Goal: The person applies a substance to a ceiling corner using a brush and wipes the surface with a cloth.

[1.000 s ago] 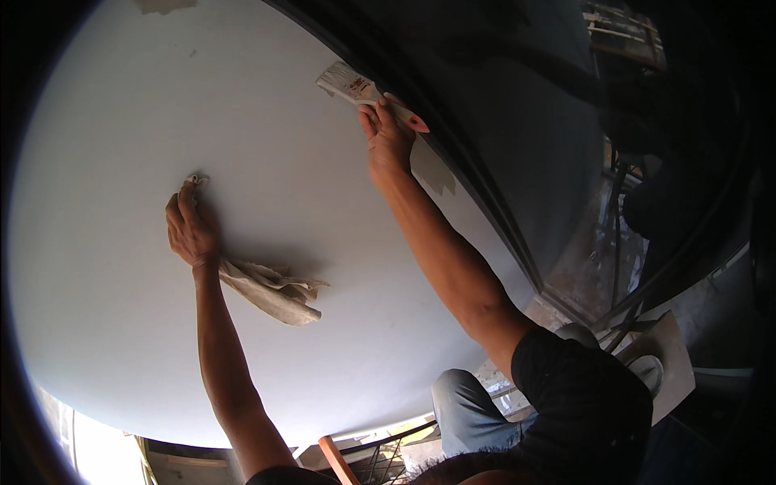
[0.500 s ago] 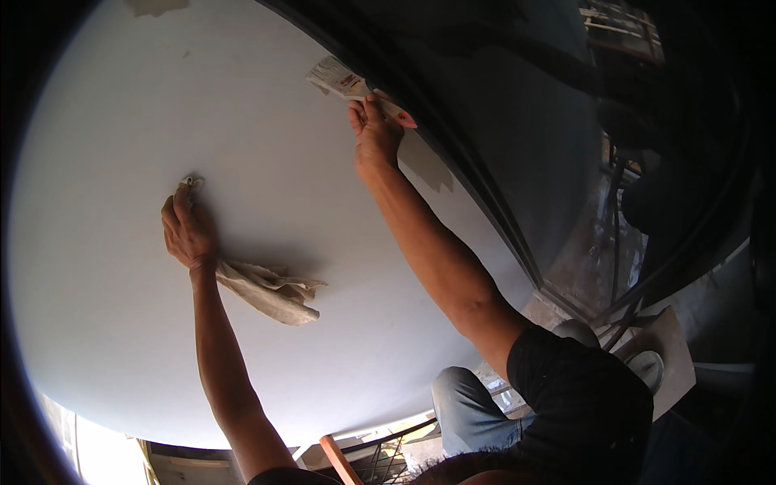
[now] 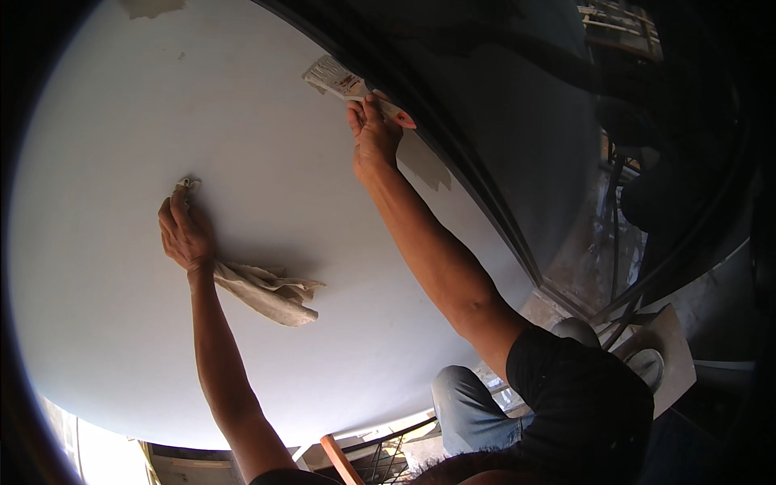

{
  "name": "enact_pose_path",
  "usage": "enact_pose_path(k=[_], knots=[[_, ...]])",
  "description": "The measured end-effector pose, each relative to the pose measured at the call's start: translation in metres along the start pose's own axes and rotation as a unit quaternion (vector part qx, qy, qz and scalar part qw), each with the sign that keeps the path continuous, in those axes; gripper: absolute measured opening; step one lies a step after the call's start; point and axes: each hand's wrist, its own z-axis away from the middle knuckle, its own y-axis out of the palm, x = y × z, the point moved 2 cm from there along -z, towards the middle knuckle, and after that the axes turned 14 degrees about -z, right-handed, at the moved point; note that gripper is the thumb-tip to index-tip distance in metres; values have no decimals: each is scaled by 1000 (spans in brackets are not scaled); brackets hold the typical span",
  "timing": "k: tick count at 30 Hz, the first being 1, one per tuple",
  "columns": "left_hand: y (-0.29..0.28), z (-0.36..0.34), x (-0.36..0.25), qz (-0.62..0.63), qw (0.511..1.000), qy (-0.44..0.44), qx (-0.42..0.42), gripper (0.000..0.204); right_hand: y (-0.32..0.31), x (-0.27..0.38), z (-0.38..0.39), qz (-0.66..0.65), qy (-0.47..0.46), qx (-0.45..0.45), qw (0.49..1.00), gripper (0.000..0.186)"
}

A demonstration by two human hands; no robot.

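A flat paintbrush [image 3: 338, 78] with a pale, red-tipped handle is gripped in my right hand [image 3: 374, 139]. Its wide, paint-smeared head lies against the pale wall [image 3: 105, 283], close beside a dark frame [image 3: 461, 153]. Lower and to the left, my left hand [image 3: 187, 233] rests on the wall, closed around a beige rag [image 3: 271, 293]. One crumpled end of the rag pokes out above the fingers, and the rest hangs to the right of the wrist.
Greyish-beige patches mark the wall, one beneath the right hand [image 3: 427, 164] and another at the top left [image 3: 152, 6]. Dark glossy glass [image 3: 517, 121] fills the right side. A round-topped container [image 3: 647, 368] stands low on the right, near my jeans-covered knee [image 3: 469, 404].
The paintbrush head has shifted slightly up and left, its face turned a little more into view. My left hand and the rag have slid very slightly left.
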Motion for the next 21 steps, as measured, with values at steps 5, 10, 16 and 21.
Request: enact_pose_path(k=[5, 10, 16, 21], knots=[[0, 0, 0, 15, 1000, -6, 10, 38, -3, 0, -2, 4, 9, -2, 1000, 22], [-4, -1, -2, 3, 1000, -1, -5, 37, -4, 2, -1, -3, 3, 2, 1000, 23], [-4, -1, -2, 5, 1000, 2, -8, 37, -6, 3, 0, -1, 2, 5, 1000, 23], [-3, -1, -3, 3, 1000, 0, -4, 37, -8, 4, -1, -11, 3, -4, 1000, 22]])
